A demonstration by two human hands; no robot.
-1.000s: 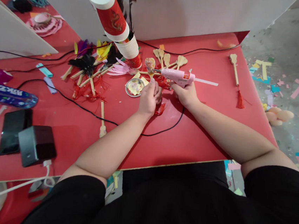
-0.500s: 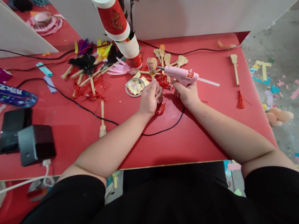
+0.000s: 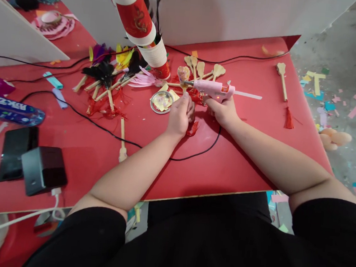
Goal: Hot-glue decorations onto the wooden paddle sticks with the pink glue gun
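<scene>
My left hand (image 3: 179, 117) is closed round the handle of a small wooden stick (image 3: 183, 75) held upright, its rounded head coated with something pale. A red tassel (image 3: 192, 128) hangs below that hand. My right hand (image 3: 222, 110) grips a pink glue gun (image 3: 212, 89) with a clear glue stick poking out of its back. The gun's nozzle points left and touches the stick's head. A small round dish (image 3: 161, 102) of pale scraps sits on the red table (image 3: 241, 156) just left of my left hand.
Feathered sticks with red tassels (image 3: 107, 80) lie left of the dish, plain wooden sticks (image 3: 203, 71) behind the gun. A stack of red and white cups (image 3: 141, 25) leans over them. A black cord (image 3: 102, 130) crosses the table. A phone (image 3: 14, 151) and charger box (image 3: 44, 171) lie at left.
Both hands with the stick and the glue gun have shifted slightly away from me; the nozzle stays at the stick's head.
</scene>
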